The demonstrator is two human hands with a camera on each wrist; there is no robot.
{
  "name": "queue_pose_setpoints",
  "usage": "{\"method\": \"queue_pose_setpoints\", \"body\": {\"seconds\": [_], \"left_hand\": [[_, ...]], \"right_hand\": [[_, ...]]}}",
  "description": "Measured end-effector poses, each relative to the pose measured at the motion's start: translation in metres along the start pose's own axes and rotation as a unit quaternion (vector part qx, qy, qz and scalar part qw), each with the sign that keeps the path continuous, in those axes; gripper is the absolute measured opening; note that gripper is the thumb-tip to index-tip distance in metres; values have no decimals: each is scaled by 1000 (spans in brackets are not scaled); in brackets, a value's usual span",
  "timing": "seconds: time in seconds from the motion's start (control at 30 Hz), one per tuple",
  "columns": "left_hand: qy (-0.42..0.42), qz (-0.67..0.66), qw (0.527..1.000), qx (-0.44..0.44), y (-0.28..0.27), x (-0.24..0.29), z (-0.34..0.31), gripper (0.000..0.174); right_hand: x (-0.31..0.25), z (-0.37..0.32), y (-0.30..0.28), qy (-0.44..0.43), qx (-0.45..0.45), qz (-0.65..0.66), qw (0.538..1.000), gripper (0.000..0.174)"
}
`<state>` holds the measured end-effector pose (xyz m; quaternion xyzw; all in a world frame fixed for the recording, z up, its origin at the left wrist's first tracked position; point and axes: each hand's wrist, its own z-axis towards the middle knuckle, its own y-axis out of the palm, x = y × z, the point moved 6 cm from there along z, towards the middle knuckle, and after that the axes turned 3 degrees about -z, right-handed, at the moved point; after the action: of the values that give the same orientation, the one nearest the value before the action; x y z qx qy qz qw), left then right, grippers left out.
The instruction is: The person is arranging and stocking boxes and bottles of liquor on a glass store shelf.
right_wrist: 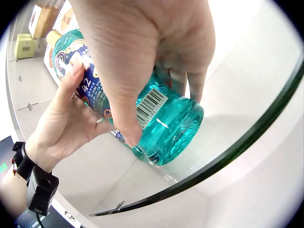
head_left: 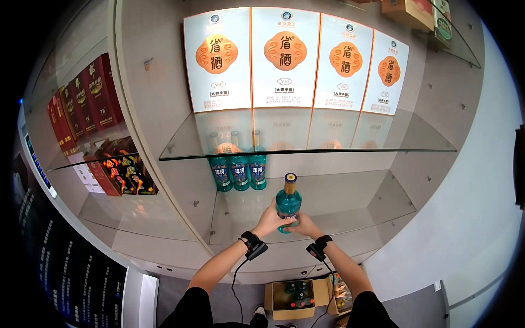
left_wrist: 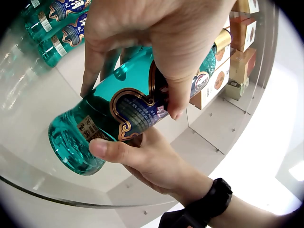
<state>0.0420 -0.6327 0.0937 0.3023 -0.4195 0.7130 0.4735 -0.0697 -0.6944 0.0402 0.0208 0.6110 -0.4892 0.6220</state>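
Note:
A teal glass liquor bottle [head_left: 289, 203] with a gold cap and a blue label is held between both hands at the front of the lower glass shelf [head_left: 350, 213]. My left hand [head_left: 269, 220] grips its upper body, thumb across the label in the left wrist view. Lower down, my right hand [head_left: 306, 226] holds the bottle near its base, the thumb beside the barcode in the right wrist view. Three matching bottles [head_left: 239, 174] stand side by side at the shelf's back left.
The upper glass shelf [head_left: 306, 143] juts out above the bottles and carries several white liquor boxes [head_left: 285, 60]. Red boxes [head_left: 87, 101] fill a neighbouring shelf to the left. On the floor below, an open cardboard carton [head_left: 292, 314] holds more bottles.

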Motion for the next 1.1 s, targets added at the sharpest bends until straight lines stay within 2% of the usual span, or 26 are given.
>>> {"method": "queue_pose_setpoints", "body": {"seconds": [0.07, 0.2, 0.27, 0.3, 0.37, 0.4, 0.53, 0.63, 0.7, 0.73, 0.8, 0.83, 0.9, 0.97, 1.1], "left_hand": [[0, 1, 1000, 4, 0, -3, 1, 73], [-16, 5, 1000, -2, 2, -5, 2, 72], [-6, 12, 1000, 0, 2, -7, 1, 72], [10, 21, 1000, 2, 2, -4, 4, 71], [11, 23, 1000, 4, 3, -5, 3, 71], [11, 24, 1000, 6, 2, -3, 3, 71], [9, 16, 1000, -3, 3, -8, 3, 71], [-4, 46, 998, -40, 0, -3, -4, 72], [1, -9, 988, -155, 1, 17, -20, 72], [4, -10, 988, -155, -4, 3, -26, 72], [-172, 145, 963, -149, -14, -66, -49, 65], [-170, 146, 963, -147, -20, -73, -53, 65], [-113, 295, 939, -136, -33, -80, -58, 57], [-104, 334, 932, -98, -39, -87, -63, 53], [-78, 412, 907, -35, -43, -88, -71, 48]], "right_hand": [[-2, 0, 0, 34, -15, 27, 999, 63], [0, -3, 2, 50, -19, 33, 998, 67], [0, -1, 2, -9, 2, 8, 1000, 65], [-2, -1, -2, -13, 7, 4, 1000, 65], [2, -3, 3, 42, -4, 3, 999, 67], [1, -4, 3, 40, -2, 2, 999, 67], [1, -10, 8, 24, 73, -49, 996, 72], [-3, -19, 10, 31, 126, -108, 986, 71], [-7, -23, 12, 45, 144, -132, 980, 70], [-8, -23, 13, 51, 151, -148, 976, 70], [-9, -22, 11, 53, 161, -164, 972, 70], [-7, -21, 12, 70, 154, -169, 971, 68], [-5, -15, 12, 83, 145, -176, 970, 66], [1, -9, 14, 125, 103, -203, 966, 66], [6, 7, 14, 123, 85, -203, 968, 66]]}}
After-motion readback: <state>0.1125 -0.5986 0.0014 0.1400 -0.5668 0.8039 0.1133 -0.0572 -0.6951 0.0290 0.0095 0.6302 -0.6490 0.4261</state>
